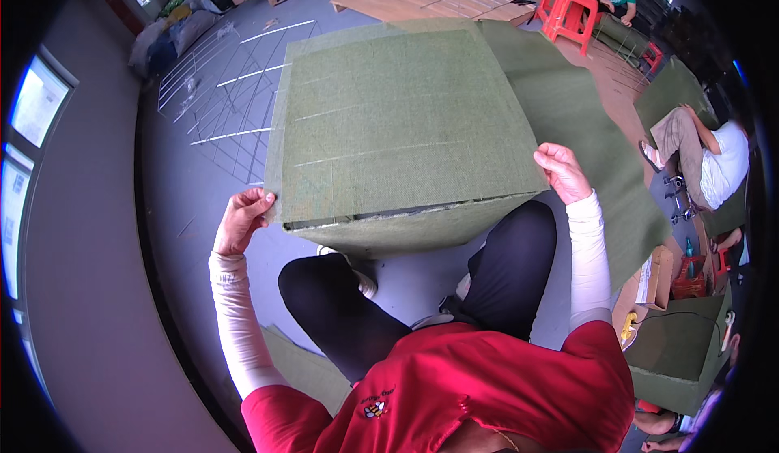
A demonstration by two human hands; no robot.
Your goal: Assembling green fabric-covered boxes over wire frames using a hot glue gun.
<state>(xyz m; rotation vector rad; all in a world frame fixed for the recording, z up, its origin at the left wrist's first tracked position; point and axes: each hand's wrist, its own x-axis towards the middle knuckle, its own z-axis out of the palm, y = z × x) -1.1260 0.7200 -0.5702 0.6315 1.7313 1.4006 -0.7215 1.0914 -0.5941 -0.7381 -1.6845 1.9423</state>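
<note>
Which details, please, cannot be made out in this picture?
All in the head view:
Inside of the box: mostly hidden under its green fabric top.
Palms of the left hand and right hand: hidden by the hands themselves.
Lower-right person: mostly cut off by the dark lens rim.

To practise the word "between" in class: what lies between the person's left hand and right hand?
In the head view, green fabric stretches between the left hand and the right hand, covering the top of a box-shaped piece.
</note>
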